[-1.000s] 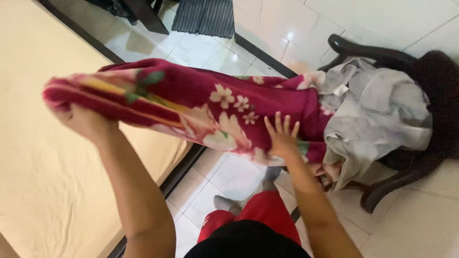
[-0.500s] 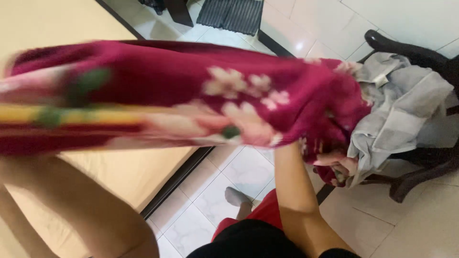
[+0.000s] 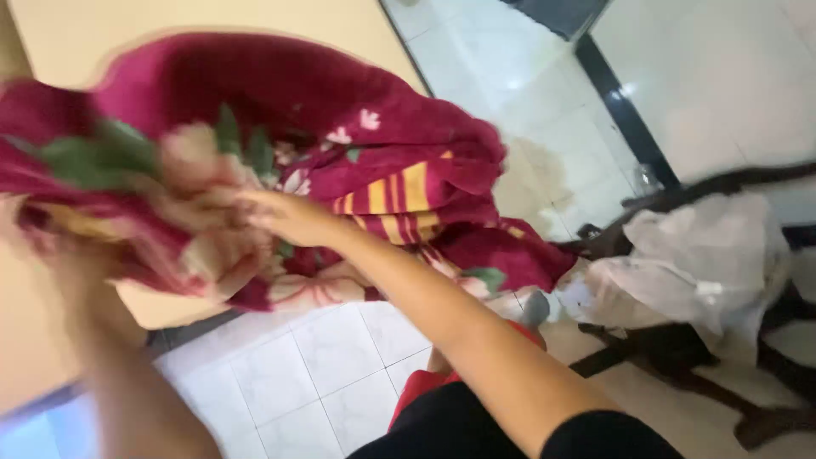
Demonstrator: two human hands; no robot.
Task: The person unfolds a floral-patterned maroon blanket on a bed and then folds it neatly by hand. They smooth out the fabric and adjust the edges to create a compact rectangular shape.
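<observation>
A thick dark red blanket [image 3: 280, 110] with pink flowers, green leaves and yellow stripes hangs bunched in front of me, over the edge of a bed. My right hand [image 3: 285, 217] reaches across to the left and grips a fold of the blanket near its middle. My left hand [image 3: 64, 246] is blurred at the lower left, under the blanket's left end, and seems closed on the cloth. The blanket's right end trails down toward the floor.
A bed with a pale yellow sheet [image 3: 212, 21] lies behind and to the left. A dark wooden chair [image 3: 680, 357] with grey-white cloth [image 3: 697, 263] draped on it stands at the right. White floor tiles [image 3: 314, 374] show below, with my red trousers.
The blanket has swung left, off the chair and toward the bed, and is now bunched. My right hand has crossed from the blanket's right end to its middle.
</observation>
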